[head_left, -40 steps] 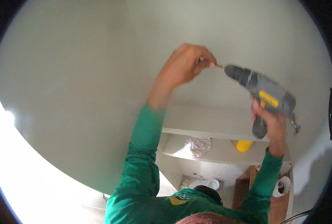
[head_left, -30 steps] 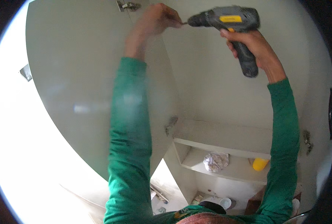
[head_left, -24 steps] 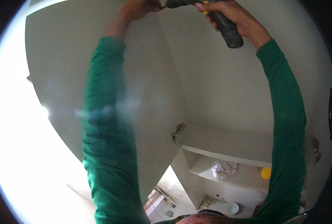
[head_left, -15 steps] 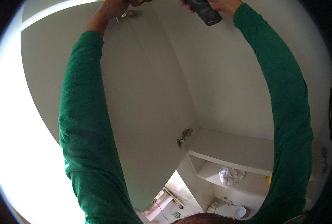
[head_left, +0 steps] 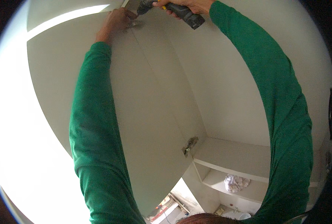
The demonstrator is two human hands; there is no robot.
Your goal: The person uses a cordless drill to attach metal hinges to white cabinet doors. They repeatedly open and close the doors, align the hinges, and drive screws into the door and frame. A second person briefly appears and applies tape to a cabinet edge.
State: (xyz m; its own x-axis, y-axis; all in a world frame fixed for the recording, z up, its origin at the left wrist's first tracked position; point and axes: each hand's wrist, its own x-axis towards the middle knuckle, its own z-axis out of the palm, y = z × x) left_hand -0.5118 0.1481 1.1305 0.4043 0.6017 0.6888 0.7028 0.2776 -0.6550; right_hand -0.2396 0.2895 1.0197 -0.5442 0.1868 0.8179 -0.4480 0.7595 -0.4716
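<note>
At the top of the head view, my right hand (head_left: 173, 10) grips a grey and black cordless drill (head_left: 187, 16), its nose angled down-left. My left hand (head_left: 118, 20) has curled fingers at the drill's tip, beside a metal hinge (head_left: 136, 24) on the pale cabinet door (head_left: 151, 93); what those fingers hold is too small to make out. A lower hinge (head_left: 189, 146) sits near the bottom of that door, by the inside corner of the cabinet.
Below are pale shelves (head_left: 225, 153), one carrying a crumpled white cloth (head_left: 236, 183). Lower down lie a small white bowl (head_left: 245, 217) and some long boards (head_left: 175, 201). Bright light fills the far left, along the door's edge.
Both hands and the drill have risen and moved left from mid-air to the upper hinge. The view has shifted, bringing more of the door and its lower hinge into sight.
</note>
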